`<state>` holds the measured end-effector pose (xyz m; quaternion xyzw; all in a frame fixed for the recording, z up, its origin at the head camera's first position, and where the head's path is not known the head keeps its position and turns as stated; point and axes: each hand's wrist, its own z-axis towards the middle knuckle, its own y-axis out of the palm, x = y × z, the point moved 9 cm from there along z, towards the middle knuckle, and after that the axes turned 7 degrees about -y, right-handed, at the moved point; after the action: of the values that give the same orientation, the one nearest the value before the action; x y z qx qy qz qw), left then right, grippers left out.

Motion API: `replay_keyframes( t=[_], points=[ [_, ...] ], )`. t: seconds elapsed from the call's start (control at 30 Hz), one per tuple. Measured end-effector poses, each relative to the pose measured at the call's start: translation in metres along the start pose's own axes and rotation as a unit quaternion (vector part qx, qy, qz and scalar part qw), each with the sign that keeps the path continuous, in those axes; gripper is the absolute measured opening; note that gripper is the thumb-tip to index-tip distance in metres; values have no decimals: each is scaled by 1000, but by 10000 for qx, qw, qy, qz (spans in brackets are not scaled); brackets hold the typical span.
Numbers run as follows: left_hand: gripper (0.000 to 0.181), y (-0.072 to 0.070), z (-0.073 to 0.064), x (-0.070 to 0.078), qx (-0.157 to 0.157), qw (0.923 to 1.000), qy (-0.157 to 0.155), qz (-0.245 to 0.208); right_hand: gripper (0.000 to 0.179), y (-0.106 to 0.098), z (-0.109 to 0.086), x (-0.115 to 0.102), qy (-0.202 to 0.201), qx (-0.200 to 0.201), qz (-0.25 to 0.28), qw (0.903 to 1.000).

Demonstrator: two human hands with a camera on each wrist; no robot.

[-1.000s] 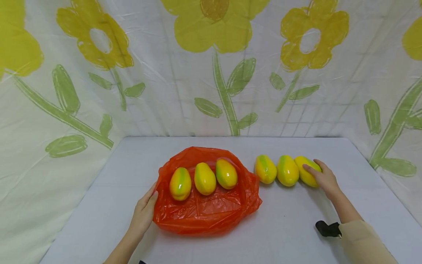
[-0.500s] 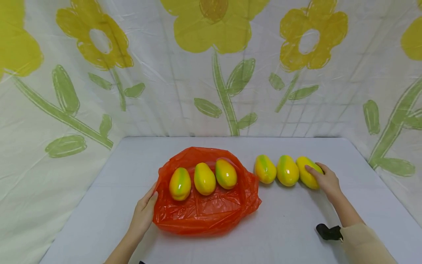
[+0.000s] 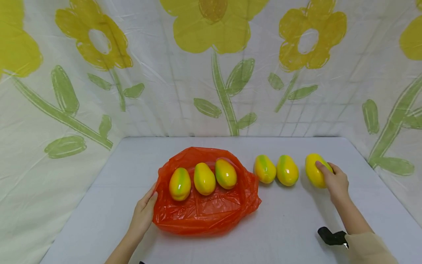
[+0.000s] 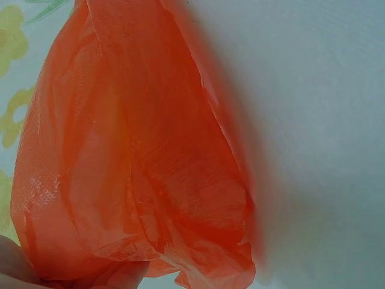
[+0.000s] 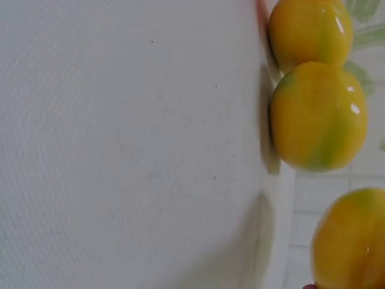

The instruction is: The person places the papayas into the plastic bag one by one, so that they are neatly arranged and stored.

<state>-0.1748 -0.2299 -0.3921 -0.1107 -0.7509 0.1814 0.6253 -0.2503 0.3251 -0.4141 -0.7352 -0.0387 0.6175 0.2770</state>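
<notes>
My right hand (image 3: 337, 183) grips a glossy yellow-green papaya (image 3: 315, 171) at the right of the table, thumb across its top. Its shadow falls apart from it, so it is lifted. In the right wrist view this papaya (image 5: 354, 244) fills the lower right corner. Two more papayas stand side by side, the nearer one (image 3: 287, 171) to the left of the held one. At the centre left, my left hand (image 3: 144, 211) pinches the left side of a red plastic bag (image 3: 207, 226). Three papayas (image 3: 205, 179) lie in the bag's wide mouth. Red plastic (image 4: 132, 150) fills much of the left wrist view.
A white table (image 3: 273, 227) carries everything. Behind it hangs a pale curtain (image 3: 158, 99) with yellow flowers and green leaves. A black device (image 3: 329, 236) sits at my right sleeve. The bag's right edge comes close to the leftmost standing papaya (image 3: 265, 169).
My right hand has drawn the rightmost papaya away from its neighbour, to the right and up off the table. My left hand and the bag have stayed in place.
</notes>
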Motion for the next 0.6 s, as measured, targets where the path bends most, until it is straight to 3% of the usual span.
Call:
replay_keyframes(
  t=[0.6],
  points=[
    [50,1,-2,0,-67,9999,-63,-95,81,17,-20,-24,-181,-235,558,9980]
  ],
)
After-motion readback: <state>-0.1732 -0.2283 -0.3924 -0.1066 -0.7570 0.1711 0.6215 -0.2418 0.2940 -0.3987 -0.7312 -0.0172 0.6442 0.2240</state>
